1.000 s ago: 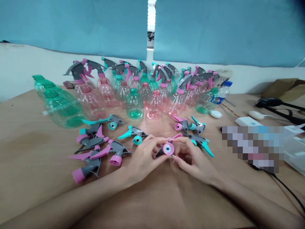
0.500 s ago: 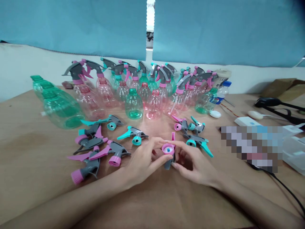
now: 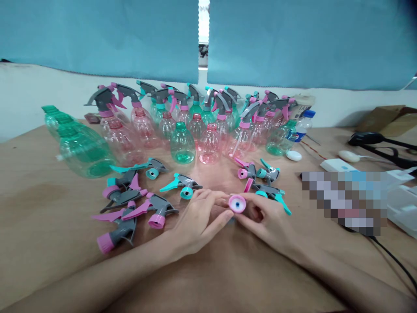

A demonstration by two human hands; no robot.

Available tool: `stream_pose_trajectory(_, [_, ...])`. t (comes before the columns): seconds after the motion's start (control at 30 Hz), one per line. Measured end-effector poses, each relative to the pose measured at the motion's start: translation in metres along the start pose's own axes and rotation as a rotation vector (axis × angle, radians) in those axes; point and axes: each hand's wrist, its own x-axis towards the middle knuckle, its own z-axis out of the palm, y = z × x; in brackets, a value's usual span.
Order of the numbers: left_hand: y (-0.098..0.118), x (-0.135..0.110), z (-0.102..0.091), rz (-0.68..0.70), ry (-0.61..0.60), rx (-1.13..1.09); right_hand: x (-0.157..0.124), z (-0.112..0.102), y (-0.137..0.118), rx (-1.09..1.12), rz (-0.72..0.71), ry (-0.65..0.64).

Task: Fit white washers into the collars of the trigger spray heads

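Between my hands is a spray trigger head point(image 3: 237, 204), its pink collar facing me with a white ring and small blue centre inside. My right hand point(image 3: 269, 219) grips it from the right, thumb below and index finger above; most of its grey body is hidden. On the other side, the thumb and fingertips of my left hand point(image 3: 200, 219) close on the collar's left edge. Just beyond my right hand lies a turquoise-collared trigger head point(image 3: 272, 191). Left of my left hand is a pink-collared one point(image 3: 159, 211), with another turquoise one point(image 3: 184, 184) above it.
Several pink and green bottles stand across the back, many with trigger heads fitted; an uncapped green bottle point(image 3: 183, 143) is in front. More loose trigger heads point(image 3: 119, 230) lie at left. At right are a blue-capped bottle point(image 3: 303, 126), a white case point(image 3: 402, 206) and a black cable point(image 3: 394, 265).
The held trigger head has shifted slightly right and turned, its collar now facing me more squarely and its pink lever leaning right. My right hand has closed in around it.
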Motion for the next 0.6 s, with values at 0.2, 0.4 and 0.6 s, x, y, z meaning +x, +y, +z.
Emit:
stream_pose_trajectory(0.2, [-0.003,0.0,0.004,-0.055,0.051,0.181,0.018,-0.032,0.024,-0.301,0.116,0.404])
stream_pose_trajectory(0.4, [-0.004,-0.001,0.01,-0.074,0.093,0.526,0.022,-0.041,0.058,-0.675,0.194,0.425])
stream_pose_trajectory(0.6, [-0.004,-0.001,0.013,-0.158,0.09,0.645,0.016,-0.025,0.053,-0.652,0.172,0.228])
